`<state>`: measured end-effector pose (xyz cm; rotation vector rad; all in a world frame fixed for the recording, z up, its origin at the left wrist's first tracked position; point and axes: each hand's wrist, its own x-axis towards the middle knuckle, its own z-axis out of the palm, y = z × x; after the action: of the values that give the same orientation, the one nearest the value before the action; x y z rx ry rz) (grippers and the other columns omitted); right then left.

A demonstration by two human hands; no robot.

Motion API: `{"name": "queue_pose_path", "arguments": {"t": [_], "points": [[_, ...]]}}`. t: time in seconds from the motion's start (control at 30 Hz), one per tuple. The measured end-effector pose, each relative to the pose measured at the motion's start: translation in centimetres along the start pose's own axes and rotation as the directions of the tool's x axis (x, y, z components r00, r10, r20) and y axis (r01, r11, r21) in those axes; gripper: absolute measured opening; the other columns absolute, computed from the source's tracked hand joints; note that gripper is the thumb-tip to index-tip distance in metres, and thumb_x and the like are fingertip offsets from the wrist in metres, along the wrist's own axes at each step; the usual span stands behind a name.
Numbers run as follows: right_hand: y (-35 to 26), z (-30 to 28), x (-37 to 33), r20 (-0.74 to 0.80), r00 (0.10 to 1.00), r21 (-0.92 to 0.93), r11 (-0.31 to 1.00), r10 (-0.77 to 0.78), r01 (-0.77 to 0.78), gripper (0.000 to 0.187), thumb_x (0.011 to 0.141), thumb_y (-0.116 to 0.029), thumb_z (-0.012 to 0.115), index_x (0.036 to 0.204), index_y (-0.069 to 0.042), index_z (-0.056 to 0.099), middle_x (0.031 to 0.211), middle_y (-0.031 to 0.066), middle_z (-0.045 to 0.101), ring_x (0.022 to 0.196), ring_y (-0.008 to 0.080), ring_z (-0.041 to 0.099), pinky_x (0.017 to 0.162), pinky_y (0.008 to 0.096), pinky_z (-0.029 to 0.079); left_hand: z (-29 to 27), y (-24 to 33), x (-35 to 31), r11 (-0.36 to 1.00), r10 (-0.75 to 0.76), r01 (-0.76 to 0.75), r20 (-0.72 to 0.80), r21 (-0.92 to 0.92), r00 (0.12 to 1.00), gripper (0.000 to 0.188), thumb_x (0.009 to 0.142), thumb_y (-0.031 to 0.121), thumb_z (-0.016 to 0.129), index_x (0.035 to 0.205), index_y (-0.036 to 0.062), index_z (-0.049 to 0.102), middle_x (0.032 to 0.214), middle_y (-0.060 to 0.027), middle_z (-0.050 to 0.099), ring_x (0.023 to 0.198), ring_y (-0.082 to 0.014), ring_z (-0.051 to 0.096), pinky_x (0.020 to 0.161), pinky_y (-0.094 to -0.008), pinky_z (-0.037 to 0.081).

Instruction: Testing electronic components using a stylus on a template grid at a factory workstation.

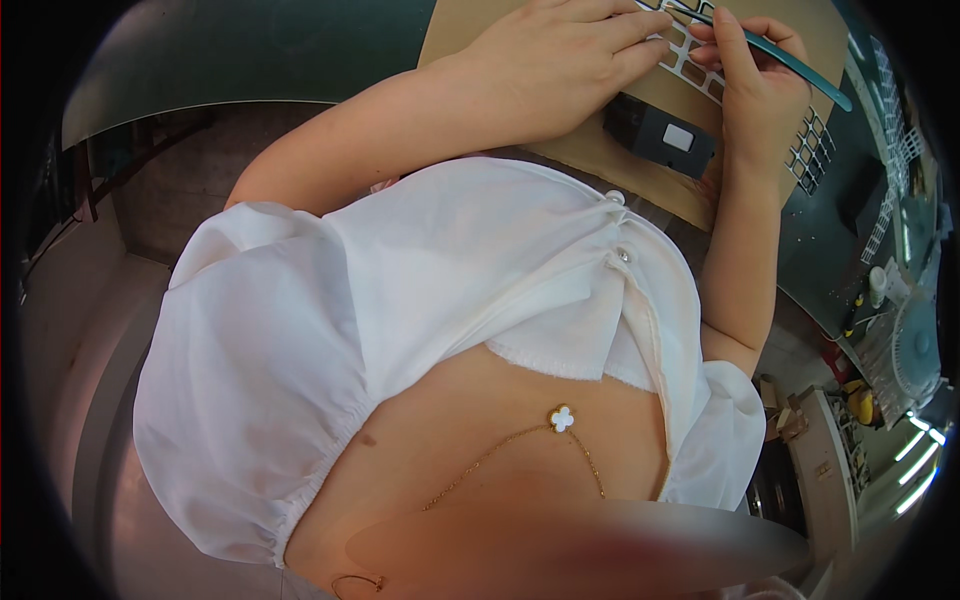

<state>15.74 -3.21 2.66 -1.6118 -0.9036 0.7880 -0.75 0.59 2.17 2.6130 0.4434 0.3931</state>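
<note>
My left hand [565, 50] lies flat with fingers together, pressing down on a white sheet cut into a grid of square holes [690, 55]. The sheet rests on a brown cardboard board [590, 150] on a dark green table [250, 50]. My right hand [750, 75] is closed around a thin teal stick-like tool [800, 65], whose tip points to the sheet near my left fingertips. The tip itself is hidden at the picture's top edge.
A small dark grey box with a white label [662, 137] lies on the cardboard below my hands. Another piece of white grid [812, 150] sticks out by my right wrist. My white blouse [400, 300] fills the middle. A fan [915, 350] and clutter stand at right.
</note>
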Motion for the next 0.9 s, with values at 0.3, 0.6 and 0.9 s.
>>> {"name": "queue_pose_path", "arguments": {"t": [0.3,0.6,0.9], "points": [[0.4,-0.2,-0.2,0.017,1.0,0.075,0.997,-0.018,0.017,0.012,0.081,-0.003,0.055,0.084,-0.004,0.043,0.066,0.0084,0.058,0.048,0.0092,0.052,0.045,0.0147,0.042,0.2,-0.5,-0.1,0.987,0.068,-0.07,0.016,0.144,0.998,0.034,0.082,0.015,0.039,0.11,-0.0036,0.044,0.118,-0.0188,0.042,0.101,-0.0271,0.043,0.086,-0.0331,0.034],[0.7,-0.3,0.0,0.006,1.0,-0.056,0.998,-0.004,0.004,0.011,0.081,-0.003,0.054,0.084,-0.004,0.043,0.065,0.0079,0.058,0.048,0.009,0.052,0.044,0.0145,0.042,1.2,-0.6,-0.2,0.977,0.079,-0.069,-0.044,0.2,0.996,0.034,0.081,0.014,0.039,0.11,-0.0034,0.044,0.118,-0.0188,0.043,0.099,-0.0269,0.044,0.085,-0.0331,0.035],[0.6,-0.9,0.2,0.043,0.999,-0.079,0.997,-0.024,0.027,0.011,0.081,-0.004,0.054,0.084,-0.004,0.044,0.065,0.0079,0.058,0.048,0.0098,0.052,0.045,0.0151,0.042,1.1,-0.6,0.5,0.971,0.116,-0.106,-0.036,0.216,0.993,0.034,0.081,0.015,0.04,0.11,-0.0027,0.044,0.117,-0.0181,0.044,0.1,-0.0275,0.044,0.086,-0.0332,0.035]]}}
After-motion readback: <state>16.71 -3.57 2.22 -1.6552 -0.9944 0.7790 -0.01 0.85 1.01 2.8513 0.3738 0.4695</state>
